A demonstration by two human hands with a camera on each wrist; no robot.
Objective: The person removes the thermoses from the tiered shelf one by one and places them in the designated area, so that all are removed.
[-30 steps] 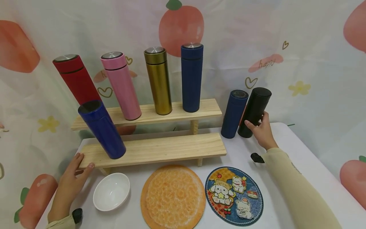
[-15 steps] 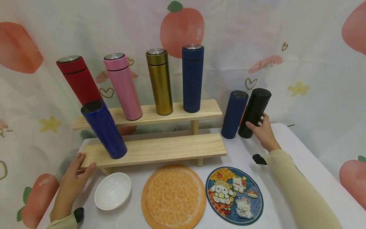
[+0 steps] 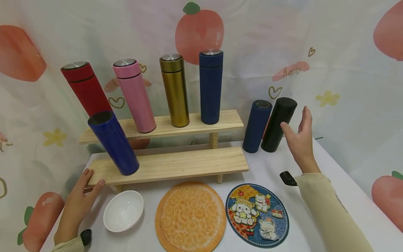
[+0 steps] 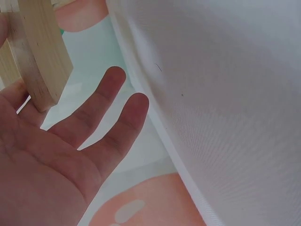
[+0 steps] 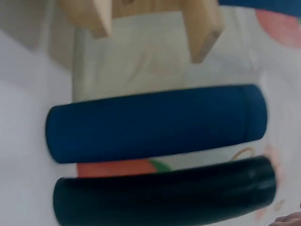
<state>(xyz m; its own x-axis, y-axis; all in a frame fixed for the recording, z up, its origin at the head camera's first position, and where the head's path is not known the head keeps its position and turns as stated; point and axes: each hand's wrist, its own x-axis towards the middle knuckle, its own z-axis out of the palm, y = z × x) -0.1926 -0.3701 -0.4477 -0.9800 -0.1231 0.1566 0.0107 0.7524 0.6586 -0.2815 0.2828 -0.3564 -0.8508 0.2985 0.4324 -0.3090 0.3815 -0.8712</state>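
Note:
My left hand (image 3: 80,201) holds the left end of the wooden two-tier display stand (image 3: 189,162) at its lower board. In the left wrist view, some fingers bend against the board (image 4: 47,52), while two other fingers (image 4: 134,115) stick out straight. My right hand (image 3: 299,143) stands with spread fingers just right of a black thermos (image 3: 278,124), upright on the table; the thumb tip overlaps it in the head view. A shorter navy thermos (image 3: 257,126) stands beside the black one. In the right wrist view, only a bit of the hand (image 5: 287,220) shows at the lower right corner.
Red (image 3: 85,87), pink (image 3: 135,96), gold (image 3: 174,91) and tall navy (image 3: 211,87) thermoses line the upper board. A bright blue thermos (image 3: 113,143) stands on the lower board. In front lie a white bowl (image 3: 123,211), a waffle-patterned round mat (image 3: 190,217) and a cartoon mat (image 3: 258,215).
My right hand has let go of the black thermos and moved right, its fingers now raised and spread. The black thermos stays where it stood. My left hand keeps its place on the board.

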